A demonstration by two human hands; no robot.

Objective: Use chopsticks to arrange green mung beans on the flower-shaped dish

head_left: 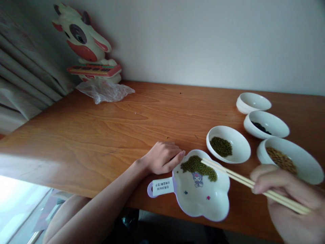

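My right hand point(289, 196) is closed around a pair of wooden chopsticks point(241, 179). Their tips meet the green mung beans point(198, 166) piled at the far side of a white cloud-shaped dish point(218, 200) with a purple rim, a cartoon figure and a labelled handle. At the dish's upper left rim lies my left hand point(165, 157), fingers curled and thumb against the edge; its fingertips are partly hidden. Just beyond the dish, a white bowl point(238, 145) holds more mung beans. Motion blurs my right hand a little.
On the right stand a bowl point(308, 169) of tan beans, a bowl point(279, 125) with dark beans, and another white bowl point(254, 100). A cow-shaped toy keyboard point(93, 69) and crumpled plastic bag point(106, 91) sit at the back left of the wooden table point(152, 112).
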